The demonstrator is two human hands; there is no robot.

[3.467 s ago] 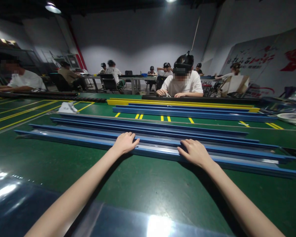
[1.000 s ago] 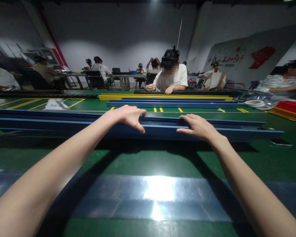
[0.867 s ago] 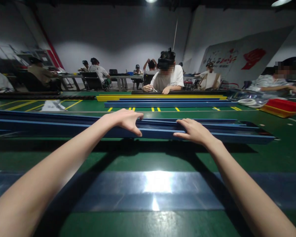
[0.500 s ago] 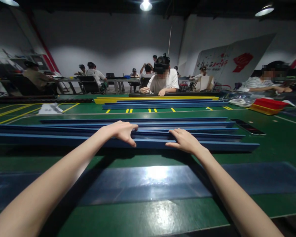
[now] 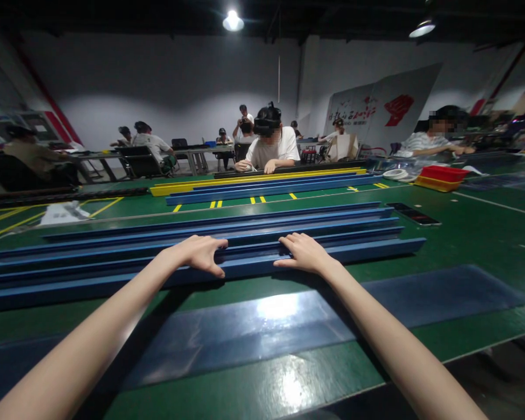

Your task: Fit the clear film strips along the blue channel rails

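At centre frame, the nearest blue rail (image 5: 367, 249) is gripped by both hands — left hand (image 5: 199, 254) with fingers over its top and thumb on the front face, right hand (image 5: 304, 254) likewise. More blue rails (image 5: 289, 219) are laid just behind it on the green table (image 5: 472, 233).

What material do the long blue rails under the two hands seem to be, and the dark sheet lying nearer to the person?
Blue rails: probably painted or coated metal profile, though plastic is possible; thin, straight edges and an even satin blue. The left hand and right hand grip the nearest one.
Dark sheet: likely thin plastic film; it lies flat and mirrors the lamp glare.
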